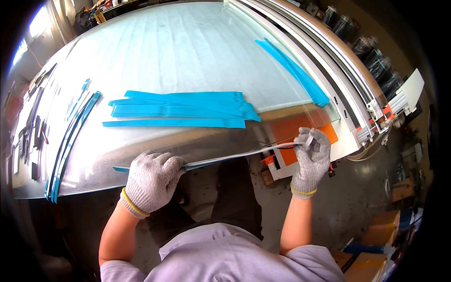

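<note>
Both of my hands wear light grey knit gloves with yellow cuffs. My left hand [155, 181] is closed round a long narrow strip [235, 154] at the table's near edge. The strip looks whitish on top, and blue shows along it beside the left hand and past it on the left. My right hand [312, 152] pinches its whitish far end, which bends up between thumb and fingers. Just beyond the hands, a loose pile of flat blue strips [181, 105] lies on the glass-like tabletop [188, 51].
More blue strips [296, 73] lie at the right beside a white metal rail [329, 68]. Narrow dark and blue strips [73, 141] overhang the left front edge. Dark offcuts [33, 127] lie farther left. Cardboard boxes [369, 263] stand on the floor at lower right.
</note>
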Available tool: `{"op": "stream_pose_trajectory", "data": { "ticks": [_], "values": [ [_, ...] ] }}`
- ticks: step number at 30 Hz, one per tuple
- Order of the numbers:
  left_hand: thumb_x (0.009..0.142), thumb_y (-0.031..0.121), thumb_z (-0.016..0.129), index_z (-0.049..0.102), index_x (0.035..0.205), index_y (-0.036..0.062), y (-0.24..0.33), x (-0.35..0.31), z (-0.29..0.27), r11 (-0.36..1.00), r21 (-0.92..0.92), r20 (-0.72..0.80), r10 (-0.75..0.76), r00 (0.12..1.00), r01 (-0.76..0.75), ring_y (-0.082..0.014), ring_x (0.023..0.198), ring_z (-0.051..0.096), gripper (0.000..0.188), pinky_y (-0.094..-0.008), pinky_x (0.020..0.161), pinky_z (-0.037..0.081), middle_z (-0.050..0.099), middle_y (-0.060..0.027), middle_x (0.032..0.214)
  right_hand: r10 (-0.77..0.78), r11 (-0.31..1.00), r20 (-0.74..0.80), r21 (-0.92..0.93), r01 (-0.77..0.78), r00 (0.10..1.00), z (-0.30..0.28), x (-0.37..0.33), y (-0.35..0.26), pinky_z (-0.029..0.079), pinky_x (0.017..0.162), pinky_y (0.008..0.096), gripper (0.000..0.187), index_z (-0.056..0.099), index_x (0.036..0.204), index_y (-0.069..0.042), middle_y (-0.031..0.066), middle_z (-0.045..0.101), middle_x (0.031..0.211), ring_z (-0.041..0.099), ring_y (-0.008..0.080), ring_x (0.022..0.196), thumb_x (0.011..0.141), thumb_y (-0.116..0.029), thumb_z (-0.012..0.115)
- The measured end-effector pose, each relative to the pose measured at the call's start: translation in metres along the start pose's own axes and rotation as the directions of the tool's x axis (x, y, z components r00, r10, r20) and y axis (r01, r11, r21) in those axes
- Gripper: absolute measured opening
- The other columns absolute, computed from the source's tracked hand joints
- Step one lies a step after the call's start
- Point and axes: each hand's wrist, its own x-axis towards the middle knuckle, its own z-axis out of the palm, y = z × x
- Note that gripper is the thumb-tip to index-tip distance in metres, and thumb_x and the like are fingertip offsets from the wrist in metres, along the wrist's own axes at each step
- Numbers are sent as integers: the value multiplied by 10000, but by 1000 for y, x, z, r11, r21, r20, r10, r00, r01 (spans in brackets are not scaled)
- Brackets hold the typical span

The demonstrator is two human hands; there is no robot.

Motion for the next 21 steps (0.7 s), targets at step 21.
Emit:
{"op": "stream_pose_trajectory", "data": {
  "ticks": [21],
  "values": [
    [1026,183,569,678,981,-51,17,57,1,371,-752,491,-239,838,546,-70,610,526,262,-257,546,429,600,-20,694,106,975,530,109,-192,842,100,-38,-10,528,696,236,216,706,1149,-35,75,715,1081,642,90,788,945,23,665]
  ]
}}
